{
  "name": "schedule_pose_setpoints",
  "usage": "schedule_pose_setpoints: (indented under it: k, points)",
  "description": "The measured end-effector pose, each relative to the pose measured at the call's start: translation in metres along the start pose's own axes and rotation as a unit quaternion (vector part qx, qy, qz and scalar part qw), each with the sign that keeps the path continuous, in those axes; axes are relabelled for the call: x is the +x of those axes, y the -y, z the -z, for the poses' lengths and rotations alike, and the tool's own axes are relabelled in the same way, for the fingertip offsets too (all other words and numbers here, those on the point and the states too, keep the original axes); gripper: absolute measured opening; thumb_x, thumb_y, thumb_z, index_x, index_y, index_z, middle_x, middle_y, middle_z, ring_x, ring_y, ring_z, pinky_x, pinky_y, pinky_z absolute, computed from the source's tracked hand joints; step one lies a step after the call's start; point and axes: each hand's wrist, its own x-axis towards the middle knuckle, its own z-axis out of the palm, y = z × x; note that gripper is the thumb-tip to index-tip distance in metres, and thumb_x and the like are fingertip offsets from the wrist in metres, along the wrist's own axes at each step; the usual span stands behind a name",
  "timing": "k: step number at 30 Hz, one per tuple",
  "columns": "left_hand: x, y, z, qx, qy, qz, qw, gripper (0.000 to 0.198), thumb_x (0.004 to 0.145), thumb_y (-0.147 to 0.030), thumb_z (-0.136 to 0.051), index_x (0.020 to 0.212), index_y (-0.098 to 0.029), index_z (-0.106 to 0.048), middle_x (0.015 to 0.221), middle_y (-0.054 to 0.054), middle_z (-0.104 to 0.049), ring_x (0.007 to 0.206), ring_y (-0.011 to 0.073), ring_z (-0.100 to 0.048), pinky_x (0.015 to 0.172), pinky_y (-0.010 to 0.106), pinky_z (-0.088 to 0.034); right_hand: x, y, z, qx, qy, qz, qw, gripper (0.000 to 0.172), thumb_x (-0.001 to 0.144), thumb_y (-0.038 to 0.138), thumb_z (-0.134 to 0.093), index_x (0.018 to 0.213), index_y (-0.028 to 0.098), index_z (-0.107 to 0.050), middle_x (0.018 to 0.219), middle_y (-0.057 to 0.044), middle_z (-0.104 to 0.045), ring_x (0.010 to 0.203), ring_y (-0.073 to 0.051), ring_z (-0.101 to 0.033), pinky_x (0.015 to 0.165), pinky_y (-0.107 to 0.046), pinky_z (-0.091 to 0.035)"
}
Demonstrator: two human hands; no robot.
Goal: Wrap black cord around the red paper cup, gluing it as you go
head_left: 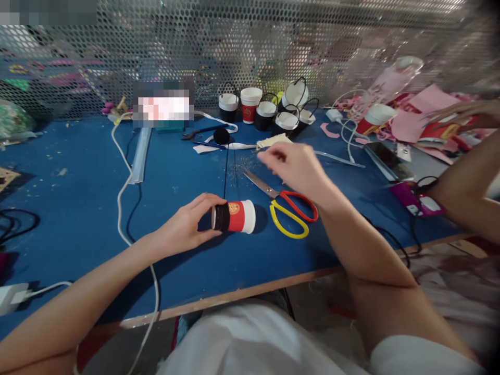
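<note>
On its side above the blue table lies a small red and white paper cup (pixel 241 216), its end nearest my fingers wrapped in black. My left hand (pixel 195 221) grips that black end between thumb and fingers. A thin black cord runs from the cup up to a round black spool (pixel 221 136). To the right, my right hand (pixel 297 164) is raised with fingers curled and pinched together; whatever is in them is hidden. Below it rest scissors (pixel 273 194) with one red and one yellow handle, blades pointing up-left.
Several cups with black handles (pixel 266 115) stand at the back by a perforated metal screen (pixel 156 57). Pliers (pixel 203 133) lie left of them. A white cable (pixel 124 192) crosses the left side. At right are a phone (pixel 388 161), pink scraps (pixel 410 122) and another person's hand (pixel 464 112).
</note>
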Motion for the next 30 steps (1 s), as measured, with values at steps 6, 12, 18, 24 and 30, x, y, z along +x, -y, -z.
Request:
schedule_pose_setpoints:
  k: [6, 12, 18, 24, 30]
  points:
    - [0.001, 0.004, -0.001, 0.038, -0.031, -0.005, 0.999, 0.047, 0.076, -0.023, -0.062, 0.119, -0.018, -0.044, 0.119, 0.011, -0.05, 0.109, 0.0226, -0.053, 0.094, 0.039, -0.047, 0.002, -0.069, 0.015, -0.227, 0.007, -0.063, 0.972, 0.017, 0.073, 0.024, -0.052, 0.081, 0.014, -0.062, 0.076, -0.011, -0.056, 0.083, -0.025, -0.052, 0.075, -0.04, -0.042]
    - [0.0, 0.01, -0.007, 0.086, -0.056, -0.035, 0.994, 0.042, 0.08, -0.022, -0.059, 0.119, -0.02, -0.045, 0.123, 0.012, -0.051, 0.112, 0.0236, -0.054, 0.093, 0.042, -0.048, 0.001, -0.086, -0.006, -0.194, -0.01, -0.121, 0.973, 0.02, 0.071, 0.023, -0.052, 0.085, 0.01, -0.06, 0.086, -0.016, -0.056, 0.093, -0.029, -0.051, 0.08, -0.043, -0.042]
    - [0.0, 0.009, -0.006, 0.065, -0.047, -0.02, 0.997, 0.039, 0.082, -0.019, -0.056, 0.119, -0.021, -0.045, 0.127, 0.011, -0.048, 0.115, 0.0217, -0.052, 0.094, 0.037, -0.048, -0.002, -0.084, -0.004, -0.117, -0.075, -0.187, 0.972, 0.045, 0.069, 0.027, -0.058, 0.11, 0.008, -0.052, 0.102, -0.019, -0.06, 0.095, -0.03, -0.056, 0.08, -0.045, -0.043]
    - [0.0, 0.009, -0.004, 0.007, -0.045, -0.018, 0.999, 0.046, 0.08, -0.032, -0.061, 0.12, -0.018, -0.044, 0.126, 0.013, -0.046, 0.111, 0.0227, -0.053, 0.091, 0.037, -0.05, -0.01, -0.066, 0.006, 0.072, -0.09, -0.176, 0.978, 0.036, 0.062, 0.022, -0.065, 0.096, 0.015, -0.057, 0.091, -0.009, -0.064, 0.08, -0.022, -0.06, 0.07, -0.036, -0.047]
    - [0.002, 0.012, -0.005, 0.006, -0.066, -0.022, 0.998, 0.038, 0.083, -0.03, -0.058, 0.117, -0.019, -0.047, 0.123, 0.013, -0.049, 0.109, 0.0216, -0.054, 0.09, 0.035, -0.05, -0.029, -0.033, 0.016, 0.257, 0.058, -0.139, 0.955, 0.018, 0.072, 0.035, -0.063, 0.081, 0.021, -0.057, 0.066, 0.0, -0.059, 0.058, -0.014, -0.054, 0.052, -0.028, -0.045]
